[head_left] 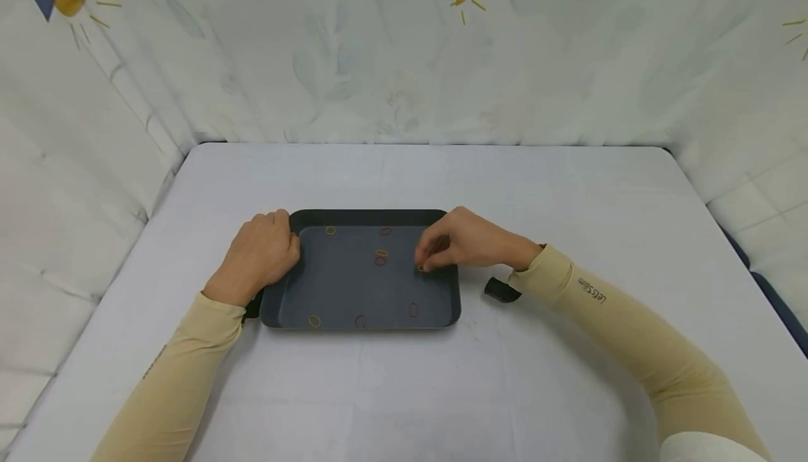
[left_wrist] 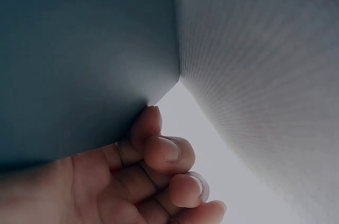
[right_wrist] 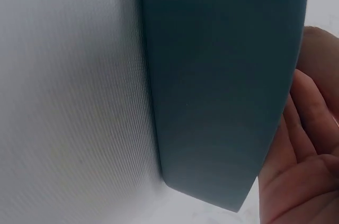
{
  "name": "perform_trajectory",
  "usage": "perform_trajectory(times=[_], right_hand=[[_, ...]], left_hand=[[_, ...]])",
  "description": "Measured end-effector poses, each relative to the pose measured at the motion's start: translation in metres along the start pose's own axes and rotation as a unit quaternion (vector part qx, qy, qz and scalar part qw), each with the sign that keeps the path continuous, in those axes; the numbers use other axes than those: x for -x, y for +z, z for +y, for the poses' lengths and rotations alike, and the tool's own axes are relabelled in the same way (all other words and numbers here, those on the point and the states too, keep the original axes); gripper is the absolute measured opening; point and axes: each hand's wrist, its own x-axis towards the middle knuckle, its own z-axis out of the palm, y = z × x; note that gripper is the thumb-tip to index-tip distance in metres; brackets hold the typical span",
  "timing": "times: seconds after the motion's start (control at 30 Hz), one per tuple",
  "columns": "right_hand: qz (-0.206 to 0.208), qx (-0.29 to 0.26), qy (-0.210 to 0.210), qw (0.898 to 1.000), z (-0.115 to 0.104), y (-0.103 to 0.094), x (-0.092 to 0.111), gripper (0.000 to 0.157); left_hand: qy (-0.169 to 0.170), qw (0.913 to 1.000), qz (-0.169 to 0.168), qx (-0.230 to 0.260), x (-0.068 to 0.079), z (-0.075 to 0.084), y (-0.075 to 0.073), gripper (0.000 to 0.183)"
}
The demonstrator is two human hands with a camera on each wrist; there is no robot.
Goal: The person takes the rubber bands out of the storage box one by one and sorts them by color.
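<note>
Right hand [head_left: 463, 239] pinched thin yellowish ring [head_left: 421, 268], dark-grey rectangular tray [head_left: 353, 290] beneath (left hand [head_left: 260, 253] gripped its edge); light fingertips seemed best.

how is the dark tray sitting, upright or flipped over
Upright: the head view shows the dark tray open side up on the white table, its inner floor visible with small coloured rings lying on it.

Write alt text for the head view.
The right hand pinches a ring in a dark tray on a white table, while the left hand grips the tray's left side. Red rings and yellow rings lie scattered inside; a black object sits beside it.
</note>
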Motion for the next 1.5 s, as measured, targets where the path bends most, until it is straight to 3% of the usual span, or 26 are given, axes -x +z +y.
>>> perform_trajectory(times=[0.4, 0.7, 1.03, 1.5], right_hand=[[0.048, -0.115, 0.01, 0.992, 0.002, 0.0, 0.008, 0.015], [0.085, -0.152, 0.019, 0.985, 0.007, -0.001, 0.016, 0.017], [0.136, -0.207, 0.039, 0.968, 0.014, -0.006, 0.029, 0.021], [0.193, -0.23, 0.077, 0.951, 0.022, -0.017, 0.049, 0.023]], left_hand=[[0.007, 0.9999, 0.013, 0.001, 0.001, 0.001, 0.0, 0.019], [0.001, 1.0, 0.008, 0.002, 0.001, 0.0, 0.001, 0.02], [-0.003, 1.0, 0.006, 0.001, 0.001, 0.0, 0.002, 0.02], [-0.008, 0.9999, -0.01, -0.001, 0.0, 0.001, -0.001, 0.02]])
